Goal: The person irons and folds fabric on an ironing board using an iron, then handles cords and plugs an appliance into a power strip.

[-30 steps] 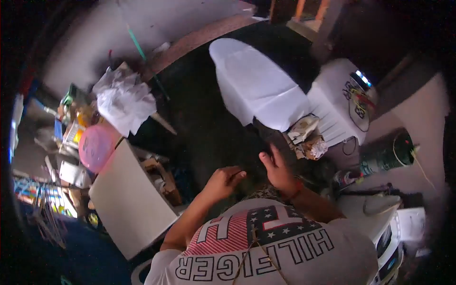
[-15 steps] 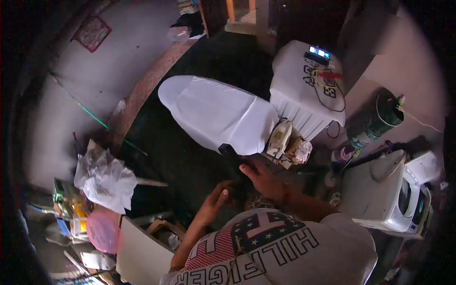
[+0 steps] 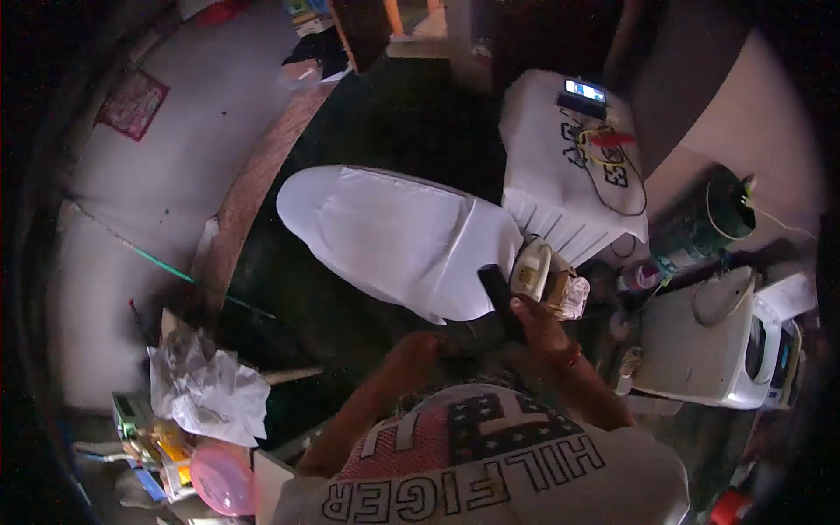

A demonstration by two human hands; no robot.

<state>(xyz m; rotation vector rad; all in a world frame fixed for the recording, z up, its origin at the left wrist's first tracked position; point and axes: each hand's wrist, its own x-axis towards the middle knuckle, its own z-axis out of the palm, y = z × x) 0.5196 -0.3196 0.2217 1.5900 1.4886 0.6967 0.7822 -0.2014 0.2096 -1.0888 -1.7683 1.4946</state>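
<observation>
You're gripping a long dark object (image 3: 497,290) in your R hand (image 3: 544,328), fingers closing round its lower part; its tip is overlapping the near R edge of the ironing board (image 3: 300,206) in view, but can't tell if it's touching. Your L hand (image 3: 418,352) is hovering off the board's near side; too blurry/dark to tell if it's opening or curling, or holding anything.

Progress, as judged: white cloth (image 3: 381,227) is covering the board and lying mostly flat, so that part's prob. done. Left as is: a fold is running across the cloth nr the board's R end, and a corner is hanging over the near edge.

Containers: just off the board's R end, a brown carton (image 3: 556,293) is sitting w/ crumpled paper (image 3: 574,297) in or on it; a pale iron-like thing (image 3: 530,269) is lying beside or partly in it, can't tell which. Further R of the board, a dark green bucket (image 3: 700,217) is leaning, contents not showing, and a white appliance (image 3: 687,354) is showing a round opening, inside too dark to read.
</observation>
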